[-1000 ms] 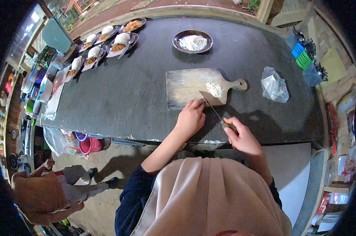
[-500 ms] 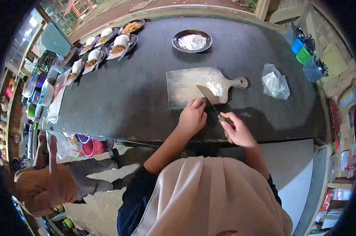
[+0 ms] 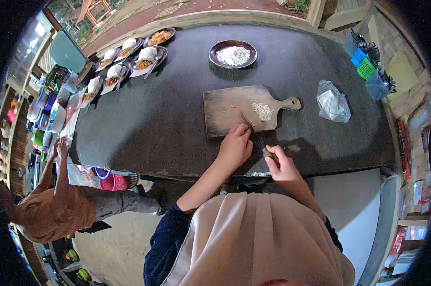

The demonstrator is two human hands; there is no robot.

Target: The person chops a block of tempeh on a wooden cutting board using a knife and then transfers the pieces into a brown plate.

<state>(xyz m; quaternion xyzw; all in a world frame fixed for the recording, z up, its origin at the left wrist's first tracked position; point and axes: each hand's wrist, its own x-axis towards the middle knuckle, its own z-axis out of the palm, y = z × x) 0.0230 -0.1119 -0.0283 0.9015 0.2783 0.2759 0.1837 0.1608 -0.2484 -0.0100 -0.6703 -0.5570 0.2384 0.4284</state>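
My right hand [image 3: 283,164] is wrapped round the handle of a knife [image 3: 259,137]. The blade slants up and left over the near edge of a wooden cutting board [image 3: 222,107]. My left hand [image 3: 236,144] is closed at that edge, fingers curled close beside the blade; whatever they press on is hidden beneath them. Right of the blade lies a small heap of finely chopped pale pieces [image 3: 262,111], with a few stray bits to its left. Beyond the board stands a dark plate [image 3: 215,59] bearing white powder or shreds.
To the right of the board lies a clear plastic bag [image 3: 333,104] with something white inside. Several plates with rice and orange-brown food [image 3: 144,65] line the far left. Cutlery baskets [image 3: 366,67] hang at right. A person in a brown top [image 3: 58,209] stands at left.
The knife has turned slightly, and my right hand sits a little lower. My left hand stays by the board's near edge. The person at left has raised their hands to the table's end.
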